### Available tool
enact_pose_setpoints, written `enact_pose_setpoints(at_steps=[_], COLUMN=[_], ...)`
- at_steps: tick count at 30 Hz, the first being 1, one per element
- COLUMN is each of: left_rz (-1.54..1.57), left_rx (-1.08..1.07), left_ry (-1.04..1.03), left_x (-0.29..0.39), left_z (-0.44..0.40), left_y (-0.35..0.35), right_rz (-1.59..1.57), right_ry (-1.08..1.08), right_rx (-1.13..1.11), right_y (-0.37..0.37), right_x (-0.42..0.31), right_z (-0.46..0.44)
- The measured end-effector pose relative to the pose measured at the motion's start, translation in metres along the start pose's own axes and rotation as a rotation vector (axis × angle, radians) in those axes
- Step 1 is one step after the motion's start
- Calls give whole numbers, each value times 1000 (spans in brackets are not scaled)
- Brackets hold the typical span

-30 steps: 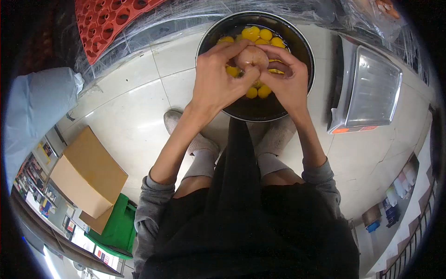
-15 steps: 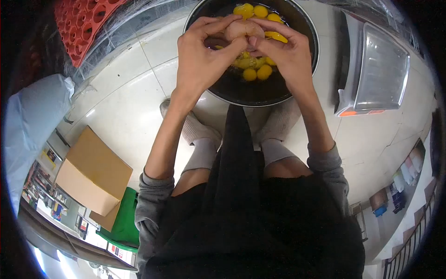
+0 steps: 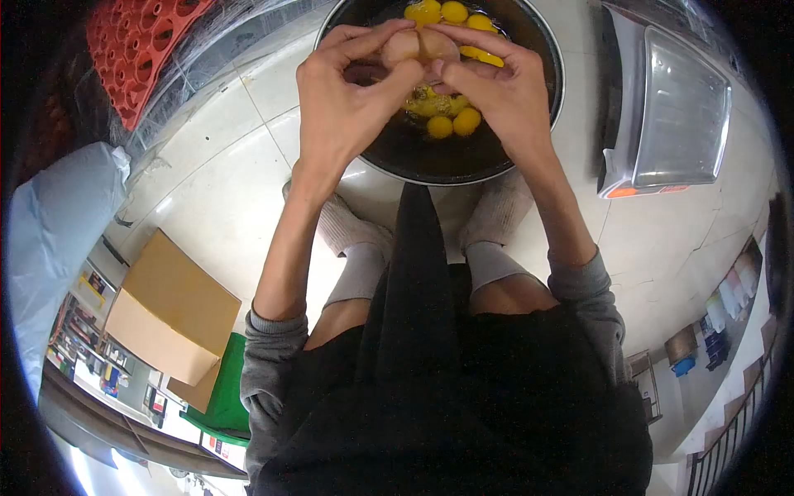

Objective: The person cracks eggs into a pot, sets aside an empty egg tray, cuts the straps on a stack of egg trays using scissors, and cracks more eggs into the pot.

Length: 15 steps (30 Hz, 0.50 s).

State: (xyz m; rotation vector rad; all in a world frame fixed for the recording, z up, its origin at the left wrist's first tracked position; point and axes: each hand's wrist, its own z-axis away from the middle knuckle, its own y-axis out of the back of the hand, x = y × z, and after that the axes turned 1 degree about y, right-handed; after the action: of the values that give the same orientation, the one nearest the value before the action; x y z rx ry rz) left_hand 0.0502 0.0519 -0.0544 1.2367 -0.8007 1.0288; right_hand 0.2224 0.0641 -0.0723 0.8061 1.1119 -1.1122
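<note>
Between the fingers of both hands is a pale brown egg (image 3: 438, 47), cracked across its middle with a gap between the two shell halves. My left hand (image 3: 351, 95) grips the left half, and my right hand (image 3: 506, 93) grips the right half. Right below them is a wide dark bowl (image 3: 447, 171) with a thin metal rim. Several yellow egg yolks (image 3: 466, 122) lie in clear egg white inside it, some round and some broken. The hands hide part of the bowl's contents.
A red egg tray (image 3: 141, 50) is at the upper left, beside a pale plastic bag (image 3: 66, 215). A cardboard box (image 3: 178, 306) rests by a green bin (image 3: 223, 397) at lower left. On the right floor stands a clear plastic container (image 3: 682, 107).
The crack in the egg has widened, and its two shell halves stand further apart. Both hands sit slightly further left in view, still over the bowl.
</note>
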Motion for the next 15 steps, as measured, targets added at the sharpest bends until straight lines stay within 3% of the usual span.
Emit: enact_pose_setpoints(at_steps=[8, 13, 15], left_rz=[73, 42, 236], left_rx=[-109, -178, -159], left_ry=[67, 126, 157], left_x=[1, 10, 13], left_z=[-2, -4, -5], left_y=[12, 25, 27], right_rz=[-2, -224, -249], right_ry=[-46, -58, -76], right_rx=[-9, -66, -84], right_y=[6, 7, 8], right_x=[3, 7, 6], right_z=[0, -3, -4])
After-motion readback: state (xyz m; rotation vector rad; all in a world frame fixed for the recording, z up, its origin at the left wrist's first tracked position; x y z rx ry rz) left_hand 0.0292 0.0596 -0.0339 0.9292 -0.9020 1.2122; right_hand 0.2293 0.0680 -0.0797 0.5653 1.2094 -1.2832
